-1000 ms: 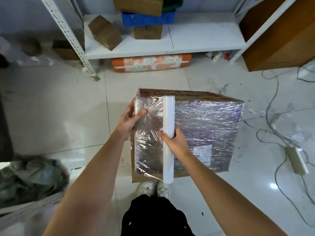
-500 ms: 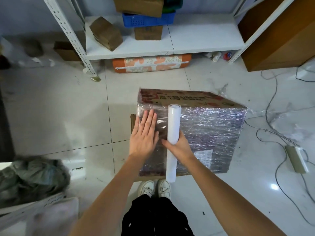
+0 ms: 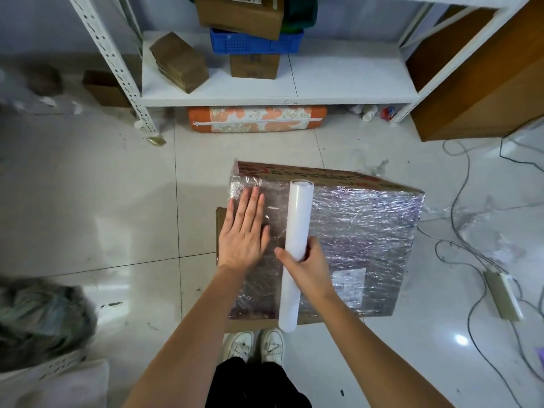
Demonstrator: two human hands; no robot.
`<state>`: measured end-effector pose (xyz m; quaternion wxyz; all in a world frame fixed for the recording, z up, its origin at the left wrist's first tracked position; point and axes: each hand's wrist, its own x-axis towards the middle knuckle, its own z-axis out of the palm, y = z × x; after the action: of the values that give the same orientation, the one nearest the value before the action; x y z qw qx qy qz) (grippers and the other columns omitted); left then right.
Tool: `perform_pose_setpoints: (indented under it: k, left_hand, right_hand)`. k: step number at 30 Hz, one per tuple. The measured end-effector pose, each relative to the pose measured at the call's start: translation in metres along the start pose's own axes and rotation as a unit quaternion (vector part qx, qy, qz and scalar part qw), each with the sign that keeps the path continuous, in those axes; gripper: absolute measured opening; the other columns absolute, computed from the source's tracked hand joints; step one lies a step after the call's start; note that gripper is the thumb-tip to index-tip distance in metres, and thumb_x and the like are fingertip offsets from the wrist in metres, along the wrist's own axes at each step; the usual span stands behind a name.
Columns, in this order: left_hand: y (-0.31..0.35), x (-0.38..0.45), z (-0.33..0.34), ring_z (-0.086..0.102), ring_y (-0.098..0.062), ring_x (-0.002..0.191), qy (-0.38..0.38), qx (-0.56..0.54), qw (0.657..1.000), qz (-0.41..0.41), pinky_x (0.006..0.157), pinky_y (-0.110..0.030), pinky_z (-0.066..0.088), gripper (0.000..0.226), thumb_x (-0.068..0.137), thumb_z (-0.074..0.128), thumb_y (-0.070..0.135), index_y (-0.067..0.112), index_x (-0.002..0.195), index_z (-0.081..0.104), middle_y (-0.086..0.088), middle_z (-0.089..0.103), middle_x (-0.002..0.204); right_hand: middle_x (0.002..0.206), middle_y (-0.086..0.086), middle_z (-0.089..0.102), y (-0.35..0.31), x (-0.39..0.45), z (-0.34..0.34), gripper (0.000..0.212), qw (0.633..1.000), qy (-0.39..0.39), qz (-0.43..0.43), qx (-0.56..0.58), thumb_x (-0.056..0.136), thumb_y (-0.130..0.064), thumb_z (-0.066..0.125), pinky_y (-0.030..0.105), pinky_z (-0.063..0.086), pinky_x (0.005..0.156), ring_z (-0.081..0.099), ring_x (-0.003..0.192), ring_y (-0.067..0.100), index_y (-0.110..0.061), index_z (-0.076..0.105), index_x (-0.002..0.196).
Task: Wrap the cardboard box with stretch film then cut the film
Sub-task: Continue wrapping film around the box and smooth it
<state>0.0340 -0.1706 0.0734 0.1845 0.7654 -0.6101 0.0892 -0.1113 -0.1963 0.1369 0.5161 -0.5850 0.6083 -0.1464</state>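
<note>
Left hand (image 3: 244, 231) flat, fingers straight, palm down. Right hand (image 3: 309, 267) curled in grip. Both forearms extended forward.

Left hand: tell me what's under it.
The left hand lies flat on stretch film covering the cardboard box. The right hand grips the film roll beside it. The film directly beneath the palm is hidden.

Cardboard box (image 3: 368, 231) on floor, top face film-wrapped, far edge bare. White film roll (image 3: 295, 231) lies across its left part.
</note>
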Motion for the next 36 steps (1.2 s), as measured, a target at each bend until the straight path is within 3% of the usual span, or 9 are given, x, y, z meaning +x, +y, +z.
perform_pose_setpoints:
  k: [8,13,17,20,22,24,29,33,36]
  left_hand:
    - [0.002,-0.004,0.0,0.002,-0.022,0.146,-0.002,-0.015,1.0,-0.005,0.119,-0.041,0.003,0.058,0.1,0.009,0.036,0.007,0.15,0.004,-0.006,-0.006,0.159]
    - [-0.001,0.0,-0.001,0.004,-0.023,0.146,-0.015,-0.001,1.0,-0.009,0.119,-0.042,0.003,0.058,0.1,0.01,0.035,0.005,0.15,0.012,-0.007,-0.004,0.159]
    - [0.005,0.003,-0.007,0.002,-0.023,0.146,-0.056,0.026,0.998,-0.017,0.119,-0.043,0.0,0.058,0.1,0.005,0.035,0.006,0.15,0.007,-0.008,-0.005,0.159]
    - [0.015,0.011,-0.022,0.006,-0.023,0.146,-0.053,0.029,0.998,-0.025,0.119,-0.043,-0.001,0.057,0.1,0.006,0.031,0.003,0.148,0.015,-0.01,0.013,0.156]
    - [0.022,0.024,-0.028,0.01,-0.024,0.145,-0.054,0.036,0.997,0.032,0.119,-0.043,-0.001,0.054,0.099,0.015,0.029,0.003,0.146,0.02,-0.012,0.023,0.154]
    - [0.026,0.037,-0.027,0.016,-0.027,0.144,-0.072,0.037,0.994,0.077,0.118,-0.046,0.004,0.061,0.094,0.028,0.036,0.006,0.146,0.021,-0.013,0.028,0.153]
    - [0.017,0.047,-0.015,0.021,-0.026,0.141,-0.087,0.049,0.991,0.084,0.116,-0.046,0.012,0.064,0.092,0.032,0.043,0.009,0.145,0.024,-0.012,0.033,0.15]
    - [0.014,0.054,-0.017,0.039,-0.029,0.122,-0.048,0.027,0.994,0.094,0.114,-0.047,0.016,0.058,0.087,0.04,0.044,0.007,0.131,0.043,-0.016,0.057,0.125]
    - [0.016,0.06,-0.019,0.045,-0.029,0.113,-0.038,-0.009,0.997,0.073,0.109,-0.043,0.024,0.052,0.085,0.042,0.041,0.007,0.124,0.047,-0.015,0.06,0.116]
  right_hand:
    - [0.093,-0.01,0.059,0.006,0.002,-0.014,0.049,1.0,0.022,0.018,0.007,0.075,-0.037,0.076,0.026,0.053,0.069,0.062,0.085,0.009,-0.024,0.044,0.11]
    - [0.081,0.001,0.064,0.012,0.001,-0.015,0.033,0.998,0.017,0.034,0.051,0.078,-0.037,0.073,0.021,0.045,0.059,0.063,0.073,0.015,-0.015,0.059,0.099]
    - [0.085,0.001,0.065,0.014,0.007,-0.026,0.034,0.999,-0.006,0.037,0.028,0.08,-0.035,0.071,0.021,0.044,0.059,0.064,0.077,0.015,-0.016,0.057,0.103]
    - [0.083,0.001,0.065,0.014,0.013,-0.026,0.034,0.999,0.003,0.037,0.019,0.079,-0.035,0.072,0.021,0.045,0.058,0.064,0.078,0.016,-0.014,0.058,0.101]
    - [0.085,0.002,0.065,0.014,0.014,-0.023,0.034,0.999,0.022,0.039,0.031,0.078,-0.034,0.074,0.023,0.047,0.06,0.065,0.079,0.018,-0.014,0.059,0.101]
    - [0.083,-0.001,0.065,0.014,0.014,-0.022,0.031,0.999,0.033,0.037,0.021,0.077,-0.034,0.074,0.023,0.047,0.06,0.064,0.077,0.016,-0.017,0.059,0.098]
    - [0.081,-0.004,0.065,0.014,0.014,-0.025,0.03,0.998,0.037,0.041,0.01,0.076,-0.04,0.074,0.019,0.046,0.058,0.064,0.075,0.009,-0.022,0.059,0.094]
    - [0.079,-0.003,0.066,0.02,0.011,-0.021,0.028,0.998,0.052,0.04,-0.001,0.075,-0.044,0.073,0.025,0.049,0.06,0.065,0.073,0.013,-0.024,0.059,0.089]
    - [0.074,-0.003,0.063,0.018,0.009,-0.023,0.023,0.997,0.064,0.032,-0.004,0.078,-0.042,0.071,0.024,0.049,0.058,0.062,0.068,0.011,-0.026,0.055,0.081]
